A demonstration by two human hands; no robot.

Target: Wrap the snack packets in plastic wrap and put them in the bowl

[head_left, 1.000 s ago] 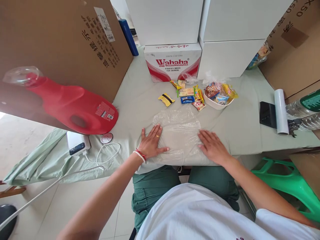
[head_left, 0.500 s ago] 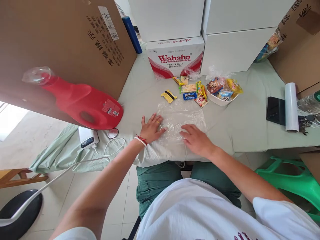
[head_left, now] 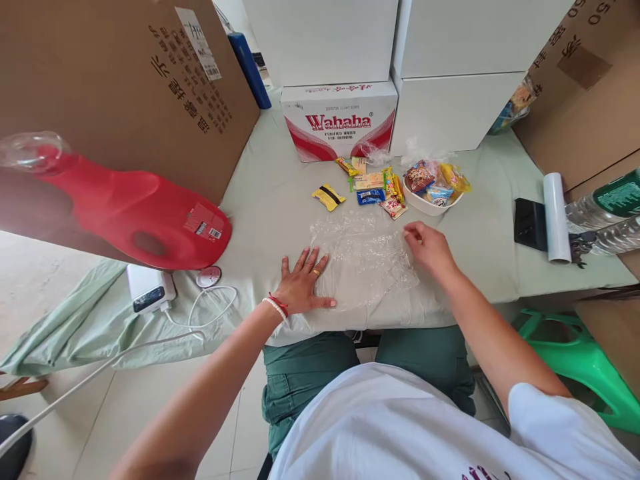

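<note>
A crinkled sheet of clear plastic (head_left: 367,263), perhaps a bag, lies flat on the cloth-covered table in front of me. My left hand (head_left: 304,283) rests palm down with fingers spread at its left edge. At the upper right edge of the plastic, the thumb and fingers of my right hand (head_left: 429,248) are pinched together on it. Just beyond lie several wrapped snacks, among them a yellow packet with a black band (head_left: 329,197) and a blue packet (head_left: 371,197). A white bowl (head_left: 429,205) beside them holds more packaged snacks.
A Wahaha carton (head_left: 343,123) stands at the back beside white boxes (head_left: 455,113). On the left are a red jug (head_left: 145,217) and a power bank (head_left: 149,290) with a cable. A white roll (head_left: 557,217) and bottles (head_left: 613,200) lie right; a green stool (head_left: 585,367) stands below.
My right hand has moved right and away from me, from the middle of the plastic to its right edge, and closed into a pinch. My left hand's fingers have spread; the view has shifted slightly.
</note>
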